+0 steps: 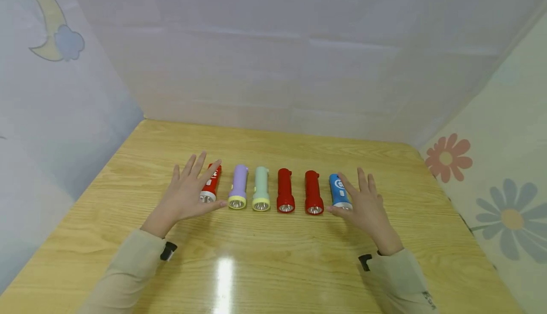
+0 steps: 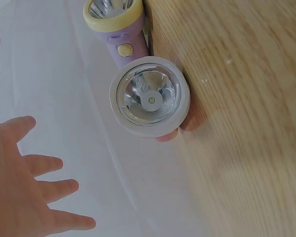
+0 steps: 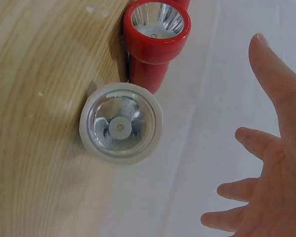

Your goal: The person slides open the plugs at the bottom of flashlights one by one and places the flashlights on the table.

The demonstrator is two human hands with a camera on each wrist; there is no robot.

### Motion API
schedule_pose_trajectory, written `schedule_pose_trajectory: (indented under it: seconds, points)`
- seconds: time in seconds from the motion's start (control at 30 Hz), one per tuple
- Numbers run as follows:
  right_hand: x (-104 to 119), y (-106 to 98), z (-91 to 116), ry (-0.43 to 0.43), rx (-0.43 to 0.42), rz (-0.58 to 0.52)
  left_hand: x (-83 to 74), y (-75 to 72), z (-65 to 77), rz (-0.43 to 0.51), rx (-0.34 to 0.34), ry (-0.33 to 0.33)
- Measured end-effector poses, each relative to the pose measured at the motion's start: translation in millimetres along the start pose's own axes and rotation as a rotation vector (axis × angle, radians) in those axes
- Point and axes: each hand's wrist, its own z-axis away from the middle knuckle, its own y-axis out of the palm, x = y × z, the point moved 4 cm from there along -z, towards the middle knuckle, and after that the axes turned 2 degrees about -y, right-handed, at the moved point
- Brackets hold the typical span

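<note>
A row of flashlights lies on the wooden table, lens ends toward the person. At its left end my left hand (image 1: 183,197) hovers with fingers spread, partly covering a red flashlight with a white head (image 1: 209,189). The right hand (image 1: 365,209), also spread, is over the right end, its thumb near the white head of a blue flashlight (image 1: 338,191). Both hands hold nothing. In the left wrist view, a purple flashlight (image 2: 116,27) is beside the white-rimmed lens (image 2: 150,98). A dark red flashlight (image 3: 150,54) shows in the right wrist view beside the blue one's lens (image 3: 121,126).
Between the end flashlights lie a purple one, a mint green one (image 1: 261,185) with a yellow rim, and two dark red ones. The wooden table (image 1: 273,266) meets a pale cloth backdrop (image 1: 273,67) behind. Printed cloth (image 1: 495,162) hangs along the right side.
</note>
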Motion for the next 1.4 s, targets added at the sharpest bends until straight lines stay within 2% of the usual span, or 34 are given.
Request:
schedule_pose_trajectory:
  seconds: [0.37,0.6,0.8,0.93,1.2,1.4]
  points:
    - [10.7,2.6,-2.8,-0.083,-0.070,-0.006,0.8,-1.5,-0.5,0.028,-0.032,0.022]
    - [33.1,4.5,-8.1,-0.163,-0.113,-0.104,5.2,-5.7,-1.2,0.105,-0.134,0.038]
    - [54.5,8.5,-14.0,-0.176,-0.086,-0.181,10.1,-8.5,-3.5,0.143,-0.197,0.046]
    - [67.9,13.4,-18.6,-0.170,-0.063,-0.208,12.5,-9.9,-5.6,0.173,-0.197,0.019]
    - [99.3,21.1,-30.5,-0.126,0.037,-0.274,17.8,-7.8,-12.6,0.208,-0.182,-0.008]
    - [123.5,28.1,-39.2,-0.156,0.058,-0.345,24.4,-6.6,-18.7,0.265,-0.142,-0.074]
